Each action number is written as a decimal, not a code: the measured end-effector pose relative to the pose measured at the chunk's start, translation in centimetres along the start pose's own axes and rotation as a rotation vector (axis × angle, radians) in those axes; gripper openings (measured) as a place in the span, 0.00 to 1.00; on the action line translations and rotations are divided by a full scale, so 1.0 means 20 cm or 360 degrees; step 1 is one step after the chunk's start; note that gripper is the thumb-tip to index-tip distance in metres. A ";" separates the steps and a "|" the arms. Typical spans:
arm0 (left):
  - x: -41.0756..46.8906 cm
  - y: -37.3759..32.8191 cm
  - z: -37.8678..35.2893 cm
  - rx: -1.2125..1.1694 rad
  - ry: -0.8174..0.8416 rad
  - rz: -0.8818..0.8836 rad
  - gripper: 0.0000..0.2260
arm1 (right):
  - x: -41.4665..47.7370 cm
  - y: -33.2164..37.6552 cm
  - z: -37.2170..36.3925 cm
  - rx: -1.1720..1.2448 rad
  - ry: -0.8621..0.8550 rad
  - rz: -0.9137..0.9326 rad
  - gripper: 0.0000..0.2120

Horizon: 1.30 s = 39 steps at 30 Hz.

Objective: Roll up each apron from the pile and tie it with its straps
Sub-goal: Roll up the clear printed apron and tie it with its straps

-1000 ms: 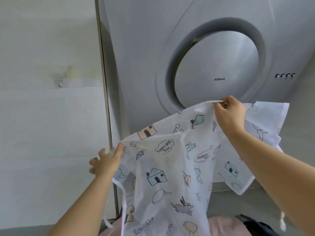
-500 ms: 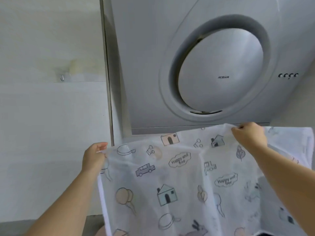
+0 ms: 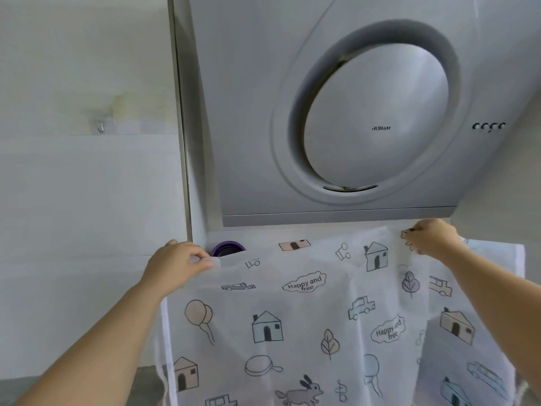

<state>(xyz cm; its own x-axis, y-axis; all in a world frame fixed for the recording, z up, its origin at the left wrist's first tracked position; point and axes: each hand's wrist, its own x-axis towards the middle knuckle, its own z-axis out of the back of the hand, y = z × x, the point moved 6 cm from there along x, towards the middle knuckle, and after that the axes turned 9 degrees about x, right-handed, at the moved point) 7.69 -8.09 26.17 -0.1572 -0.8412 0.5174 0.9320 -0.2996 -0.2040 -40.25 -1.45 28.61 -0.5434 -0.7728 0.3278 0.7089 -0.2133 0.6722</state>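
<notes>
While the grey range hood (image 3: 351, 112) fills most of the upper view, the work itself sits low in the frame and is, by my reading, at an early stage. The white apron (image 3: 292, 317), printed with houses, cars, balloons and a rabbit, hangs spread out flat below the hood's lower edge. It is held up by its top edge and runs out of the bottom of the view. No part of it is rolled, and no strap is wrapped or knotted around it. A narrow white band runs down its left side, which may be a strap or only the hem; the thin cloth makes it hard to tell.

The pile and any finished rolls are out of sight, so how many aprons are done cannot be judged. For this one, both the rolling and the tying are left to do.

The left hand (image 3: 175, 265) pinches the top left corner between thumb and curled fingers. The right hand (image 3: 430, 238) pinches the top edge further right, with a flap of cloth spilling beyond it. A purple-rimmed round object (image 3: 227, 249) peeps over the edge just beside the left hand. A small hook (image 3: 100, 127) sits on the wall, well apart.
</notes>
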 end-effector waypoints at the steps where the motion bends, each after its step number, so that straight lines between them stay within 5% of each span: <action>1: 0.01 0.01 0.02 -0.0003 -0.0043 0.0017 0.08 | 0.00 0.00 0.00 -0.0035 0.0065 0.0021 0.11; 9: 0.01 0.19 0.07 0.0280 -0.0011 0.0959 0.10 | -0.18 0.20 -0.09 -0.0237 0.0773 0.0163 0.08; 11: 0.04 0.07 0.02 0.0061 -0.0064 0.0607 0.16 | -0.22 0.29 -0.11 -0.0190 0.0857 0.0245 0.09; 14: -0.05 -0.22 -0.21 0.0107 0.0440 0.0008 0.34 | -0.27 0.40 -0.13 -0.0112 0.0894 0.0363 0.10; 16: -0.10 -0.24 -0.32 0.0300 0.0547 -0.0026 0.26 | -0.29 0.43 -0.13 -0.0150 0.0890 0.0419 0.11; 19: -0.04 -0.17 -0.23 0.0230 0.0134 -0.0045 0.02 | -0.26 0.42 -0.11 -0.0325 0.0828 0.0481 0.10; 24: 0.15 -0.20 0.26 0.0240 -0.0768 -0.0216 0.05 | -0.15 0.35 -0.11 -0.0623 0.0601 0.0386 0.08; 28: 0.23 -0.27 0.56 0.0364 -0.1131 -0.0329 0.06 | -0.08 0.40 -0.02 -0.0222 -0.0154 0.0468 0.09; 30: 0.23 -0.23 0.62 0.0429 -0.1155 -0.0267 0.06 | -0.11 0.39 0.01 -0.0222 -0.0299 0.0498 0.09; 34: 0.15 -0.20 0.59 0.0477 -0.1049 -0.0245 0.08 | -0.15 0.21 -0.18 -0.0252 0.0496 0.0068 0.09; 39: 0.12 -0.10 0.61 0.0446 -0.0929 0.0023 0.09 | -0.12 0.27 -0.07 -0.0335 0.0104 0.0322 0.06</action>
<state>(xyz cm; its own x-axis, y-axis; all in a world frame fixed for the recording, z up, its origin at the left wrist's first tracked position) 9.37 -4.01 37.89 -0.0143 -0.4374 0.8992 0.9950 -0.0950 -0.0304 -34.45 -1.63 30.57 -0.3565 -0.8476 0.3931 0.8811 -0.1650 0.4432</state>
